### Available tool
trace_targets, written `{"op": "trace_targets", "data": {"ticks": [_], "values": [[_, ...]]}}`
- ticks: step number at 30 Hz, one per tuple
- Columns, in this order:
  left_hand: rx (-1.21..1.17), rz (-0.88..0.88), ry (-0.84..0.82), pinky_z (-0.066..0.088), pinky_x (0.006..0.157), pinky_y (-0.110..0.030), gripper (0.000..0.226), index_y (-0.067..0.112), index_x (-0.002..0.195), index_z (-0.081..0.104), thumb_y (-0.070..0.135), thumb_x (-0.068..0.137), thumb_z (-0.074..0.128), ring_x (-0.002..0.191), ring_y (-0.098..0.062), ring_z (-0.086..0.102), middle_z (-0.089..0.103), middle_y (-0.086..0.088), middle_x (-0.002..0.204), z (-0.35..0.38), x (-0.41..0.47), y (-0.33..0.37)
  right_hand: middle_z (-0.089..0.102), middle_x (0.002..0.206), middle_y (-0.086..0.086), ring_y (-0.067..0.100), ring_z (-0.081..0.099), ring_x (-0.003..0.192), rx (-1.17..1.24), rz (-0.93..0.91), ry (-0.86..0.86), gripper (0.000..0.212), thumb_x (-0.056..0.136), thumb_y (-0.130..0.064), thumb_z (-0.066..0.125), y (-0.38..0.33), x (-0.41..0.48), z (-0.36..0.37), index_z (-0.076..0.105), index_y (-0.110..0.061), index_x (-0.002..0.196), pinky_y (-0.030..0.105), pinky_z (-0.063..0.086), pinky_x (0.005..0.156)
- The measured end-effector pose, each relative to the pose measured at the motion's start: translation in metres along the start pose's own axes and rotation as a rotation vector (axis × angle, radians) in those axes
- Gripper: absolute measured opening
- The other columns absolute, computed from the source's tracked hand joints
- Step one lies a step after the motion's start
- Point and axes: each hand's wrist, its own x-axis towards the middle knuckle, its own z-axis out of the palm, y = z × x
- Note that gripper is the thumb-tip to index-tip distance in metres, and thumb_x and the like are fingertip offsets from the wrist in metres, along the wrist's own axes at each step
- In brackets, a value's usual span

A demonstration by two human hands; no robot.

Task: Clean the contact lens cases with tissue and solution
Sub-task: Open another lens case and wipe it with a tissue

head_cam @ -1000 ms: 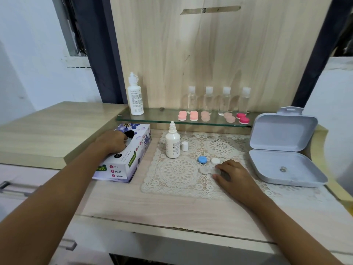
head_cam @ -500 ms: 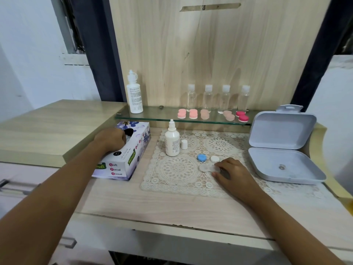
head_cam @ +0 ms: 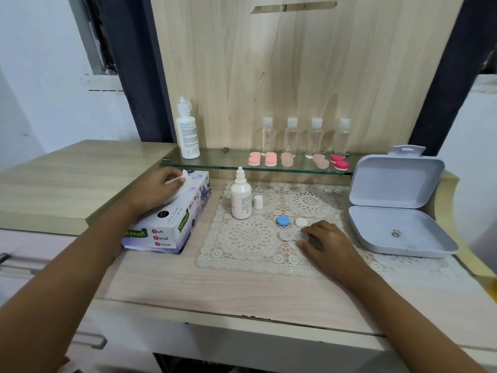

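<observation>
View from a head-worn camera over a dressing table. A clear lens case (head_cam: 287,235) lies open on a lace mat (head_cam: 250,238), its blue cap (head_cam: 283,221) at eleven o'clock and white cap (head_cam: 301,222) at one o'clock. The right hand (head_cam: 326,242) curls its fingertips onto the case's right well, steadying it. At nine o'clock, the left hand (head_cam: 157,188) pinches a tissue (head_cam: 176,193) at the slot of the tissue box (head_cam: 172,227). The solution bottle (head_cam: 241,197) stands uncapped at ten o'clock. Cleaning seems barely started: no wiping is under way yet, and several pink cases (head_cam: 269,159) wait closed on the glass shelf (head_cam: 228,162) at twelve o'clock.
</observation>
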Motion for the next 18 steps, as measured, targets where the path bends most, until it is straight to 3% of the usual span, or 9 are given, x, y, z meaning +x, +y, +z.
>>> {"op": "trace_targets", "data": {"ticks": [2, 4, 8, 11, 13, 15, 18], "values": [[0.143, 0.009, -0.037, 0.039, 0.087, -0.029, 0.031, 0.024, 0.117, 0.061, 0.037, 0.089, 0.059, 0.109, -0.016, 0.052, 0.056, 0.005, 0.120, 0.000, -0.003, 0.004, 0.058, 0.098, -0.001, 0.017, 0.051, 0.095, 0.001, -0.001, 0.000, 0.028, 0.084, -0.028, 0.065, 0.000, 0.000, 0.000, 0.066, -0.013, 0.107, 0.023, 0.035, 0.078], [0.212, 0.001, -0.012, 0.036, 0.077, -0.025, 0.033, 0.020, 0.119, 0.062, 0.031, 0.088, 0.062, 0.101, -0.016, 0.054, 0.058, -0.001, 0.124, 0.002, -0.006, 0.007, 0.057, 0.098, -0.001, 0.018, 0.051, 0.095, -0.001, -0.004, -0.002, 0.027, 0.084, -0.028, 0.065, 0.001, 0.000, 0.000, 0.066, -0.013, 0.106, 0.023, 0.033, 0.078], [-0.100, -0.069, 0.137, 0.040, 0.059, -0.025, 0.018, 0.017, 0.106, 0.065, 0.025, 0.091, 0.058, 0.071, -0.014, 0.055, 0.060, -0.006, 0.096, 0.003, -0.013, 0.022, 0.059, 0.097, 0.000, 0.020, 0.052, 0.094, -0.002, -0.006, 0.001, 0.026, 0.083, -0.027, 0.066, 0.001, 0.000, 0.001, 0.067, -0.012, 0.104, 0.025, 0.036, 0.078], [-0.196, -0.003, 0.252, 0.040, 0.072, -0.028, 0.007, 0.018, 0.097, 0.060, 0.021, 0.092, 0.057, 0.089, -0.023, 0.056, 0.059, -0.008, 0.109, -0.003, -0.016, 0.038, 0.059, 0.098, 0.001, 0.021, 0.053, 0.094, 0.001, -0.010, 0.001, 0.026, 0.083, -0.026, 0.067, 0.002, 0.000, 0.001, 0.067, -0.012, 0.104, 0.029, 0.041, 0.080], [-0.324, 0.041, 0.257, 0.043, 0.069, -0.031, 0.004, 0.017, 0.092, 0.060, 0.018, 0.092, 0.056, 0.091, -0.029, 0.057, 0.061, -0.005, 0.116, -0.006, -0.023, 0.052, 0.059, 0.098, 0.000, 0.021, 0.052, 0.094, -0.001, -0.009, -0.002, 0.027, 0.083, -0.027, 0.066, 0.001, 0.000, 0.001, 0.066, -0.012, 0.105, 0.029, 0.041, 0.081], [-0.416, 0.071, 0.217, 0.042, 0.062, -0.029, 0.010, 0.024, 0.083, 0.058, 0.020, 0.092, 0.055, 0.077, -0.023, 0.056, 0.063, 0.003, 0.114, -0.005, -0.033, 0.066, 0.058, 0.099, 0.000, 0.020, 0.052, 0.095, -0.002, -0.005, -0.008, 0.027, 0.084, -0.028, 0.065, 0.001, 0.000, 0.000, 0.066, -0.012, 0.106, 0.028, 0.040, 0.081], [-0.342, 0.101, 0.167, 0.043, 0.050, -0.021, 0.012, 0.029, 0.081, 0.054, 0.024, 0.092, 0.055, 0.060, -0.007, 0.056, 0.062, 0.003, 0.088, 0.009, -0.046, 0.083, 0.059, 0.100, 0.001, 0.021, 0.052, 0.096, 0.001, 0.007, -0.015, 0.027, 0.084, -0.028, 0.065, 0.001, -0.001, 0.000, 0.066, -0.012, 0.105, 0.029, 0.041, 0.082]]}}
